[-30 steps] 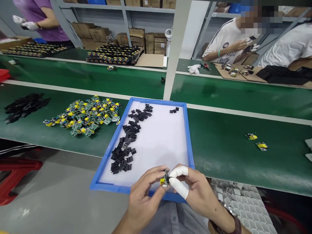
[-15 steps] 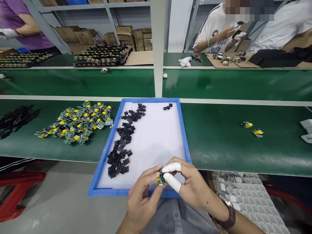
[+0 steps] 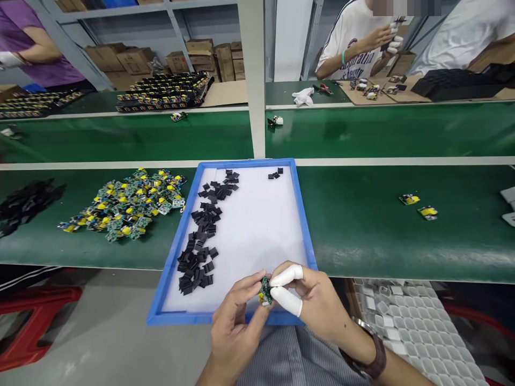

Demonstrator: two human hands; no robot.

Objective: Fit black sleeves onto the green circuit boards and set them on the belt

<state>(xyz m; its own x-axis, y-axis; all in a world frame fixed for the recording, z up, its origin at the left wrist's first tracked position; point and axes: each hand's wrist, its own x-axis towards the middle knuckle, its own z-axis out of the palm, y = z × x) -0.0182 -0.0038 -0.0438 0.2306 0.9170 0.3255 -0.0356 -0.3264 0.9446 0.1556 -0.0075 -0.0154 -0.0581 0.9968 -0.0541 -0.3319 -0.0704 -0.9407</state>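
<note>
Both my hands pinch one small green circuit board (image 3: pixel 264 292) with a yellow part, just above the near rim of a blue tray (image 3: pixel 302 214). My left hand (image 3: pixel 235 327) grips it from the left with thumb and fingers. My right hand (image 3: pixel 311 303), with white finger cots on two fingers, pinches it from the right. A trail of several small black parts (image 3: pixel 203 236) lies along the tray's left side on its white floor. A few more black parts (image 3: pixel 276 174) sit at the tray's far end.
A heap of green and yellow circuit boards (image 3: pixel 124 203) and a black pile (image 3: pixel 24 201) lie left on the green belt (image 3: pixel 362 230). Two boards (image 3: pixel 418 206) lie on the right. A white compartment tray (image 3: pixel 406 327) sits low right. Other people work across the line.
My view has shifted slightly, and both hands with the board have edged a little left in the frame. They still pinch the same board.
</note>
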